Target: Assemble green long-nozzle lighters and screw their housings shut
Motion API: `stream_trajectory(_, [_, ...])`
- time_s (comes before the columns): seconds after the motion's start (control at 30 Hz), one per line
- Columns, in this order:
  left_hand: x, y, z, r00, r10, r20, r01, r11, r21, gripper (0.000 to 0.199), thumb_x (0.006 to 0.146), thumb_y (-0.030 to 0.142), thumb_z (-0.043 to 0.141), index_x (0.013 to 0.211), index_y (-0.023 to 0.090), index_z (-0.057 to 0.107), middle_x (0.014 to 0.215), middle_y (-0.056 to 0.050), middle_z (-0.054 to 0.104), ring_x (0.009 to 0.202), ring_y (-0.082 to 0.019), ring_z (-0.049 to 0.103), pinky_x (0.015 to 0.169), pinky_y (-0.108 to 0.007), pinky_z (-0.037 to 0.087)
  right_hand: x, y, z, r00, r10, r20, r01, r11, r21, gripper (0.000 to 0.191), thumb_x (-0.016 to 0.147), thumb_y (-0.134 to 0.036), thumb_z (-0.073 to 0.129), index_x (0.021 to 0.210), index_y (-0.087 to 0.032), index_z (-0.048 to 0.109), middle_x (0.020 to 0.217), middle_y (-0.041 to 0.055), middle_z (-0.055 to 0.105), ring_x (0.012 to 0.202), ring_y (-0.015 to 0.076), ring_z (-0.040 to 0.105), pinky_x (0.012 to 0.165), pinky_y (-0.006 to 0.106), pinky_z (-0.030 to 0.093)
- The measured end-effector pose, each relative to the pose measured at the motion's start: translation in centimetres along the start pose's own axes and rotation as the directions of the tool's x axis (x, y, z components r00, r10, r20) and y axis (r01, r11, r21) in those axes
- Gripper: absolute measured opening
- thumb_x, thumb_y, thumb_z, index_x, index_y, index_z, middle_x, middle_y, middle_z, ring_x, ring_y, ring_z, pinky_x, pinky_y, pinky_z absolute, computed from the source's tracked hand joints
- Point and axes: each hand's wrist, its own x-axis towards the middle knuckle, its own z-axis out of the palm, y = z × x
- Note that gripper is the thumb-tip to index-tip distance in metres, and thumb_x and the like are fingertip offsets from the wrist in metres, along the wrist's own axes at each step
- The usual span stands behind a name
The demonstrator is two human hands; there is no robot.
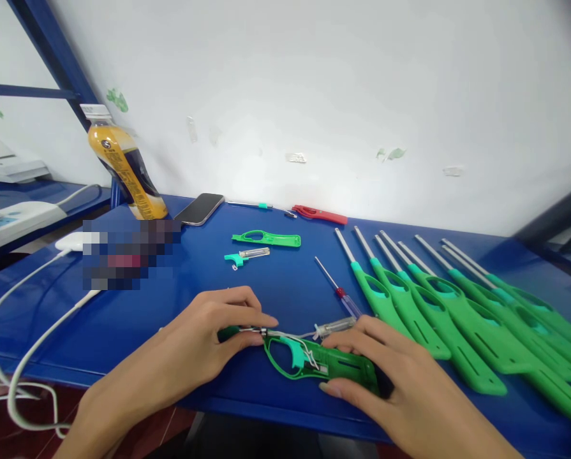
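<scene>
Between my hands, at the table's front edge, lies an opened green lighter half-shell (pixel 323 360) with a teal trigger (pixel 293 352) and bent wire inside. My left hand (pixel 218 322) pinches the metal tube end with its thin wire at the shell's left tip. My right hand (pixel 366 357) grips the shell's wide handle end, thumb below and fingers above. Just behind the shell, close to my right fingers, sits a clear fuel tank (pixel 335 327) with a white fitting. A screwdriver (pixel 337 290) with a red and clear handle lies beyond it.
Several assembled green lighters (pixel 429 287) line the right. Farther back are a green half-shell (pixel 266 239), a second tank with trigger (pixel 247 256), a metal rod (pixel 251 204), a red shell (pixel 319 214), a phone (pixel 200 209) and a bottle (pixel 125 166). White cables (pixel 41 325) hang at left.
</scene>
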Motion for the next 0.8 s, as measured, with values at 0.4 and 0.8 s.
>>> stream_trajectory(0.4, [0.2,0.6,-0.2,0.999,0.036,0.009,-0.036,0.999,0.026,0.03,0.111,0.018,0.06,0.112,0.031,0.087,0.113,-0.002,0.075,0.094,-0.016,0.075,0.086,-0.025,0.057,0.0,-0.2,-0.1,1.0,0.011,0.007,-0.011,1.0,-0.001,0.019,0.101,-0.036,0.08,0.12,-0.038,0.078,0.117,0.002,0.076,0.1,0.0249,0.08,0.088,0.039,0.068])
stream_trajectory(0.8, [0.3,0.2,0.0,0.999,0.052,0.01,-0.052,0.999,0.004,0.035,0.109,0.01,0.062,0.104,0.032,0.089,0.109,0.002,0.077,0.089,-0.014,0.075,0.083,-0.023,0.055,-0.1,-0.1,0.0,1.0,0.014,-0.009,-0.014,1.0,-0.012,0.021,0.1,-0.037,0.081,0.121,-0.039,0.078,0.119,0.0019,0.076,0.099,0.0248,0.081,0.087,0.039,0.07])
